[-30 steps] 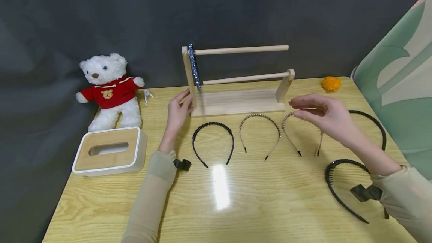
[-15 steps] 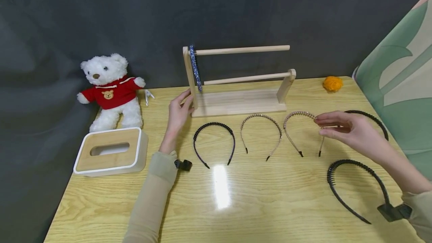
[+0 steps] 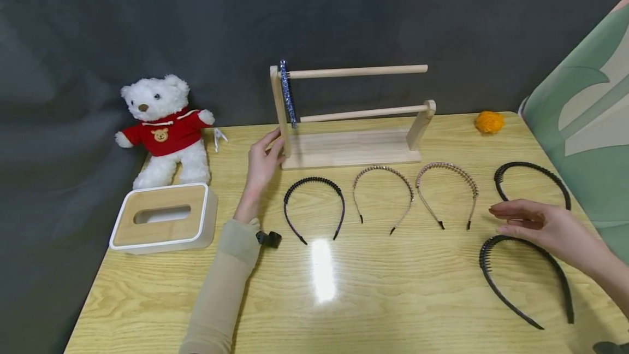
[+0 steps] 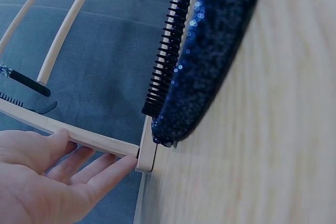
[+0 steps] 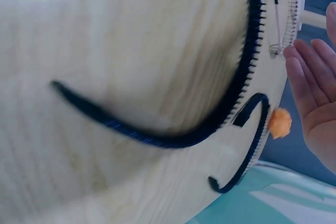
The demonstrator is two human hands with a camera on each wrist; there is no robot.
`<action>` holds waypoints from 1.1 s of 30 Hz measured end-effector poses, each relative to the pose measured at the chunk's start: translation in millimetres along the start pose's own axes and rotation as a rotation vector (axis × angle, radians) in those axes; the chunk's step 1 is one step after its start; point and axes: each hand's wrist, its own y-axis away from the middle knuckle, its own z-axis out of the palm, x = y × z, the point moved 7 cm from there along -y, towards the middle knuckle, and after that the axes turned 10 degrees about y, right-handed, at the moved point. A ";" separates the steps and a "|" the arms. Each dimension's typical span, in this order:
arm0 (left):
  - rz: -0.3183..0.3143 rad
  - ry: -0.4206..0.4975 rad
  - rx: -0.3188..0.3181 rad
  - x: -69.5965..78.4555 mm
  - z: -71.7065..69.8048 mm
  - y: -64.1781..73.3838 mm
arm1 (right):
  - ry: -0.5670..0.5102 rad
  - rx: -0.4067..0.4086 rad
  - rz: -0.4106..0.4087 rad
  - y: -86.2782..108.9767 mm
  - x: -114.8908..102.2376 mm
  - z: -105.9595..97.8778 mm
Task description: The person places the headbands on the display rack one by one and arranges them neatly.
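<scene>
My left hand (image 3: 264, 161) grips the left upright of a wooden headband rack (image 3: 344, 146), thumb on one side and fingers on the other. A glittery blue headband (image 3: 288, 94) hangs at the left end of its rods. In front of the rack lie a dark beaded headband (image 3: 313, 180) and two thin pinkish ones, the left (image 3: 380, 168) and the right (image 3: 447, 166). My right hand (image 3: 545, 228) hovers with loosely extended fingers, holding nothing, between a far black headband (image 3: 533, 166) and a near black toothed headband (image 3: 521, 239). In the right wrist view that hand (image 5: 317, 87) shows its palm.
A white teddy bear (image 3: 164, 138) in a red top sits at the back left, behind a wood-topped tissue box (image 3: 162, 217). Beside the bear lies a small white clip (image 3: 219, 138). An orange fluffy ball (image 3: 489, 122) rests at the back right of the table (image 3: 393, 299).
My right hand has moved right and toward me, from over the right pinkish headband to between the two black ones. My left hand keeps its grip on the rack. The view has shifted slightly.
</scene>
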 end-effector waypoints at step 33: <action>-0.015 -0.009 -0.005 1.3 0.6 0.4 | 0.243 0.110 0.022 32.8 43.8 2.1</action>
